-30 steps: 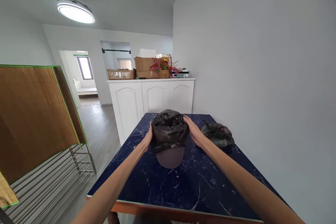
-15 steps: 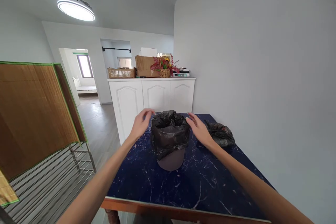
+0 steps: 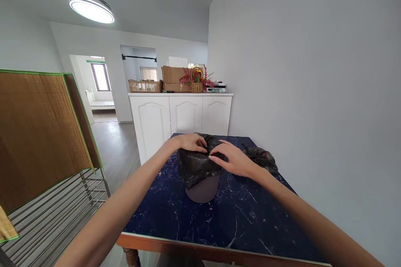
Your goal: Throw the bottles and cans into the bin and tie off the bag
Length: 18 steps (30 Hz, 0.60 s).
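Note:
A grey trash can [image 3: 202, 190] stands upright on the table, its upper part wrapped in a black trash bag [image 3: 196, 167] folded over the rim. Over the mouth of the can, my left hand [image 3: 191, 142] bends its fingers down onto the bag, thumb and fingers closed on the plastic. From the other side my right hand [image 3: 233, 157] pinches the bag near the middle, its fingertips close to those of the left. Both hands partly hide the opening. A second black plastic bag [image 3: 261, 158], crumpled and bulging, lies to the right behind my right wrist.
The table [image 3: 175, 217] has a dark blue marbled top and wooden edge. A white cabinet [image 3: 186, 112] behind it carries cardboard boxes [image 3: 145, 86] and a flower basket [image 3: 196, 86]. A metal rack [image 3: 59, 196] with a bamboo mat [image 3: 40, 125] stands left; a wall rises right.
Both hands have moved inward from either side of the trash can and now meet over its mouth, closing on the black bag. The can stays in place.

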Available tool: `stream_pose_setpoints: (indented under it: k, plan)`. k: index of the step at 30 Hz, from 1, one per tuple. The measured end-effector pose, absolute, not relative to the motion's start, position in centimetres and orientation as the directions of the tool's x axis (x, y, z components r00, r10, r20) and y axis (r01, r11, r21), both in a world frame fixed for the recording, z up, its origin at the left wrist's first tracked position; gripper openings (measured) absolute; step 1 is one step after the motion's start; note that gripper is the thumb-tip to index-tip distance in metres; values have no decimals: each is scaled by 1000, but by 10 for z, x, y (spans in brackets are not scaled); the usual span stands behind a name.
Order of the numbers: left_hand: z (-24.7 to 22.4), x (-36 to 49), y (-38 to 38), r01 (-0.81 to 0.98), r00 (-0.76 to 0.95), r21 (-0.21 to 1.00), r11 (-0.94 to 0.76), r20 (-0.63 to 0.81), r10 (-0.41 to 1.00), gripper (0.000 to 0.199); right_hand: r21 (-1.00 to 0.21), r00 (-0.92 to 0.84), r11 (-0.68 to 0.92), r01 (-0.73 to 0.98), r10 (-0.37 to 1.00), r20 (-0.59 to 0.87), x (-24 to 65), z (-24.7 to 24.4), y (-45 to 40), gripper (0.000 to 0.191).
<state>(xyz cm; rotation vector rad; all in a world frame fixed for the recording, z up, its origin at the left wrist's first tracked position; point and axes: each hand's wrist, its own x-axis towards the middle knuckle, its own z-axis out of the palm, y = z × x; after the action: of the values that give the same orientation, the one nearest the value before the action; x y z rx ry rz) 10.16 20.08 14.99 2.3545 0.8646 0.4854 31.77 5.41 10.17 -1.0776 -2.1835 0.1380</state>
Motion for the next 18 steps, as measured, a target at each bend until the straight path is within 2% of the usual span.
stream_pose_setpoints:
  k: [2,4,6,8,11,13,16,18]
  plan:
    - [164,81,180,445,727,602,-663,191,660,36,-347,-444,669,657,716,539,319,101,55,44]
    - [166,59,156,444,669,563,-697,310,676,39,-347,-465,684,642,707,533,321,102,55,45]
    - [151,35,137,477,527,517,-711,479,702,41,-339,-491,691,638,705,512,326,104,48,46]
    - [121,9,126,516,375,544,-662,552,745,44,-306,-502,667,680,727,469,334,106,29,47]
    - [65,-33,126,554,254,623,-552,505,825,48,-210,-469,574,792,791,392,354,107,-17,48]
    - [29,-58,132,585,255,646,-491,428,867,49,-161,-426,516,841,816,392,370,103,-52,46]
    - [-16,-86,143,632,265,632,-447,366,892,51,-122,-343,441,889,819,461,395,92,-96,38]
    - [-42,-99,150,679,278,583,-446,359,891,54,-135,-247,382,914,791,560,415,83,-115,35]
